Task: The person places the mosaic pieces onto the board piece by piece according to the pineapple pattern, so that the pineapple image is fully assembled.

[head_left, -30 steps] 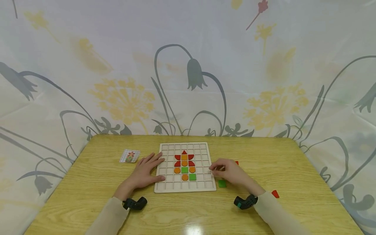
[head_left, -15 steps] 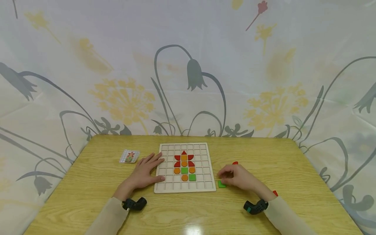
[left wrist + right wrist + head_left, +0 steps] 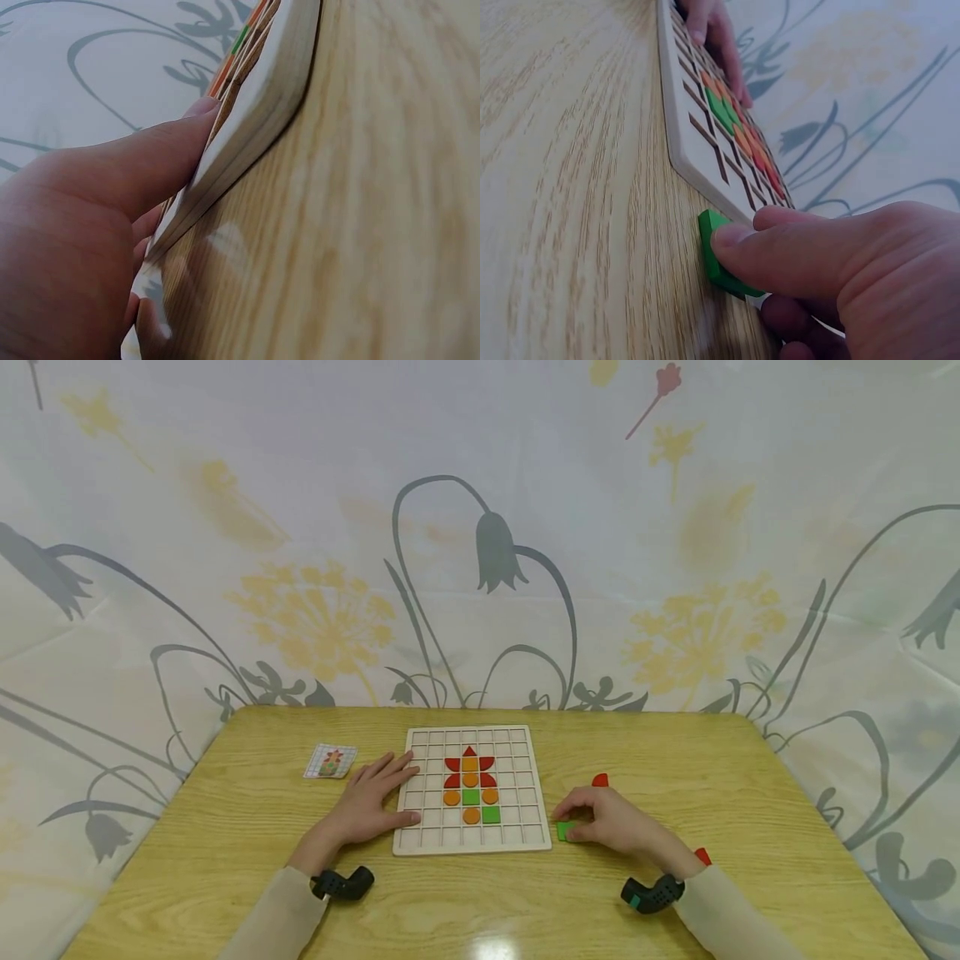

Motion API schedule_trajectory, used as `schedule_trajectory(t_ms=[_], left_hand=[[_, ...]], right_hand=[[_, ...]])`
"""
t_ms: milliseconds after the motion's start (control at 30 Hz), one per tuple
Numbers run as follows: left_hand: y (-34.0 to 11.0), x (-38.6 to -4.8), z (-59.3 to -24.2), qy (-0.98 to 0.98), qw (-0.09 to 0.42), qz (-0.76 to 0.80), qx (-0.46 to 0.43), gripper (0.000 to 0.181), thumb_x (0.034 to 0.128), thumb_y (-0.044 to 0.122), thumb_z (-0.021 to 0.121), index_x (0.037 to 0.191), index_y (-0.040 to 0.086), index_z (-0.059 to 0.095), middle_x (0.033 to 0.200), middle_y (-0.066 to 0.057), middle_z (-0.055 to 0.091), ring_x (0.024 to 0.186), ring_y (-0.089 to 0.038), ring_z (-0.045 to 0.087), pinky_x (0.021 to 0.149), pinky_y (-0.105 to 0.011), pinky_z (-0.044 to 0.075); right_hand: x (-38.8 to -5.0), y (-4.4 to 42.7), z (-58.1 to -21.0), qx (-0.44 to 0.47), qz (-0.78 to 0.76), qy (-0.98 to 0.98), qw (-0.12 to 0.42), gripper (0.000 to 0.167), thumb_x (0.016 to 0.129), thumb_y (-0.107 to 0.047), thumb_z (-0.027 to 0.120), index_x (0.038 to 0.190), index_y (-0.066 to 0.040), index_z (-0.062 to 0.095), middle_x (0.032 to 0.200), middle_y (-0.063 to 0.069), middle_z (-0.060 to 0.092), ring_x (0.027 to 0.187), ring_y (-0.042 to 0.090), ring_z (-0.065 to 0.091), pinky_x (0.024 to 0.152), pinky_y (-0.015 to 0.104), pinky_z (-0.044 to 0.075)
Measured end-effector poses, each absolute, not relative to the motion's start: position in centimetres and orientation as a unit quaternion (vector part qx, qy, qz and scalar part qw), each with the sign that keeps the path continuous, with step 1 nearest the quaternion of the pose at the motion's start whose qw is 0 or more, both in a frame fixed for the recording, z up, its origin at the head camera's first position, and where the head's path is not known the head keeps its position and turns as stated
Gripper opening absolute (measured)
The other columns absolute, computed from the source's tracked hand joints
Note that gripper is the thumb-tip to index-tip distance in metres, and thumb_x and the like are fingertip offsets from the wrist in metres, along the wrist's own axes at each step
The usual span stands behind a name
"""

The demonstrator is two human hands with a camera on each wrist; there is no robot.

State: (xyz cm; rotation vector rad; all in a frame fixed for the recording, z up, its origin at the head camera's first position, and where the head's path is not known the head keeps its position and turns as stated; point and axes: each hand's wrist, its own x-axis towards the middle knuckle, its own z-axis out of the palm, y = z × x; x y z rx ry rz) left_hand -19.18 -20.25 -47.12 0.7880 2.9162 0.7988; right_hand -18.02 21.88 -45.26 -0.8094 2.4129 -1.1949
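A white wooden grid board (image 3: 438,837) lies mid-table, bearing red, orange and green tiles in a plant-like figure. My left hand (image 3: 363,810) rests with spread fingers on the board's left edge, the thumb (image 3: 169,154) lying over its rim in the left wrist view. Just off the board's right side, my right hand (image 3: 611,820) pinches a green square tile (image 3: 563,832) between thumb and fingers. In the right wrist view the thumb covers part of that green tile (image 3: 711,259), and the fingers on its far side are mostly hidden.
A small printed pattern card (image 3: 331,761) lies left of the board. Beyond my right hand is a red rounded tile (image 3: 601,780). Another red tile (image 3: 702,856) shows beside my right wrist. A floral cloth (image 3: 480,527) hangs behind the table (image 3: 480,902).
My right hand has moved right and slightly down from the board's right edge to the green square tile, and its fingers have closed on it. The left hand stays in place.
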Motion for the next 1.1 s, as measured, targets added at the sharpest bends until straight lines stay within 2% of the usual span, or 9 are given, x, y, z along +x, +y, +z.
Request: schedule_trajectory(t_ms=[267, 500, 933, 1100], left_hand=[[-20.3, -19.2, -47.2, 0.933, 0.009, 0.257, 0.251, 0.077, 0.0895, 0.053, 0.067, 0.151, 0.013, 0.047, 0.162, -0.007, 0.028, 0.149, -0.038, 0.017, 0.113, -0.064, 0.011], [-20.4, -19.2, -47.2, 0.934, 0.009, 0.255, 0.251, 0.076, 0.0893, 0.053, 0.068, 0.151, 0.013, 0.047, 0.162, -0.007, 0.027, 0.149, -0.038, 0.016, 0.113, -0.064, 0.011], [-20.3, -19.1, -47.2, 0.934, 0.013, 0.258, 0.248, 0.077, 0.0892, 0.054, 0.067, 0.151, 0.013, 0.047, 0.162, -0.006, 0.028, 0.149, -0.037, 0.016, 0.113, -0.064, 0.011], [-20.3, -19.2, -47.2, 0.933, 0.011, 0.258, 0.251, 0.076, 0.0894, 0.053, 0.068, 0.151, 0.013, 0.047, 0.162, -0.007, 0.027, 0.149, -0.038, 0.016, 0.113, -0.064, 0.012]], right_hand=[[-17.7, 21.7, -45.2, -0.298, -0.424, 0.843, 0.147, 0.017, 0.089, -0.006, 0.075, 0.105, -0.011, 0.074, 0.099, -0.001, 0.063, 0.083, 0.01, 0.056, 0.073, 0.025, 0.049], [-17.5, 21.3, -45.0, -0.287, -0.408, 0.86, 0.104, 0.014, 0.086, -0.008, 0.079, 0.097, -0.013, 0.074, 0.091, 0.0, 0.062, 0.073, 0.009, 0.052, 0.064, 0.024, 0.046], [-17.5, 21.2, -45.3, -0.262, -0.425, 0.864, 0.066, 0.009, 0.086, -0.009, 0.079, 0.091, -0.014, 0.073, 0.095, -0.003, 0.067, 0.078, 0.008, 0.06, 0.068, 0.026, 0.051], [-17.6, 20.7, -45.2, -0.267, -0.425, 0.864, 0.04, 0.01, 0.087, -0.011, 0.078, 0.096, -0.015, 0.076, 0.103, -0.001, 0.068, 0.083, 0.008, 0.061, 0.071, 0.026, 0.052]])
